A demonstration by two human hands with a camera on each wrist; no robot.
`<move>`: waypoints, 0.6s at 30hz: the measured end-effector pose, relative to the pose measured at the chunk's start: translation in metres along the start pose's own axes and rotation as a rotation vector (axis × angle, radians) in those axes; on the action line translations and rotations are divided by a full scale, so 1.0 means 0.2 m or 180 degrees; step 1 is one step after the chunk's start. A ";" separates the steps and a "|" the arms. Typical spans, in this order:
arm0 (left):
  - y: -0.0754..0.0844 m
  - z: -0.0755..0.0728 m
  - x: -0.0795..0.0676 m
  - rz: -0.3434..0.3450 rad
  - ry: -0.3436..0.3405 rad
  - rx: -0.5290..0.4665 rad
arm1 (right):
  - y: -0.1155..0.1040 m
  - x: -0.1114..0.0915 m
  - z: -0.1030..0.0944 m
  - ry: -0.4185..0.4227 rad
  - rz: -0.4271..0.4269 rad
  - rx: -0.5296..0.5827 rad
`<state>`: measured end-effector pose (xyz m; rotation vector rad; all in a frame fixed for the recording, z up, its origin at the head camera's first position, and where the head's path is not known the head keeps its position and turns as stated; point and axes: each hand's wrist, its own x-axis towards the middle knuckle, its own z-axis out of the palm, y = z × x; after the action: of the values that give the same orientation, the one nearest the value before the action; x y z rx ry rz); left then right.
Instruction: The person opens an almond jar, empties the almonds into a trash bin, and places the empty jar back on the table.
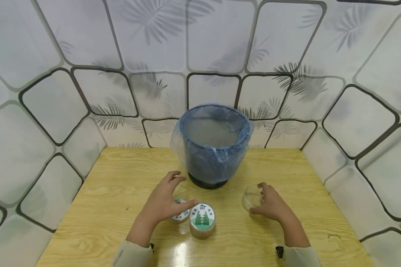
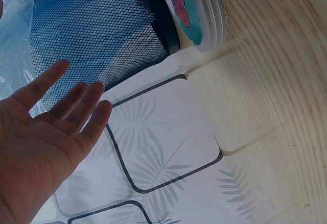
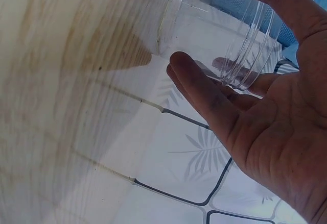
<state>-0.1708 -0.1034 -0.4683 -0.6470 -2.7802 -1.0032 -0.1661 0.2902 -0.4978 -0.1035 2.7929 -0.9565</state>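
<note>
My left hand [image 1: 163, 202] is spread over a round, flat piece with a white and green label [image 1: 183, 216], partly hidden under it. In the left wrist view the left palm [image 2: 41, 142] holds nothing. Beside its thumb stands a round jar [image 1: 202, 218] with a green leaf label on top; whether the thumb touches it I cannot tell. Over on the right, my right hand [image 1: 270, 202] grips a clear, uncapped plastic jar [image 1: 250, 198]. Thumb and fingers lie on opposite sides of its threaded rim [image 3: 250, 45]. The jar appears upright at the tabletop.
A dark mesh waste bin [image 1: 207, 183], lined with a blue plastic bag [image 1: 217, 159], stands at the back middle of the wooden table [image 1: 120, 185]. Patterned white sheeting [image 1: 160, 48] encloses the table at the back and both sides.
</note>
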 end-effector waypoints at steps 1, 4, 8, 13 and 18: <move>0.00 0.00 0.00 -0.0002 -0.0015 0.0010 | 0.00 0.00 0.00 -0.0010 0.0008 -0.0009; 0.00 0.00 0.00 0.0007 -0.0069 0.0041 | 0.00 0.00 0.00 -0.0033 0.0032 -0.0036; 0.02 0.00 -0.01 0.0023 -0.0082 0.0059 | 0.00 0.00 0.01 -0.0061 0.0016 -0.0044; 0.03 0.00 -0.01 0.0007 -0.0107 0.0053 | -0.01 0.00 0.00 -0.0042 -0.0043 -0.0183; 0.03 0.00 -0.01 0.0004 -0.0127 0.0047 | -0.04 0.00 -0.01 0.0061 -0.0183 -0.0433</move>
<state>-0.1660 -0.1000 -0.4666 -0.6739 -2.8185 -0.9791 -0.1669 0.2846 -0.4921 -0.1957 2.8851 -0.7828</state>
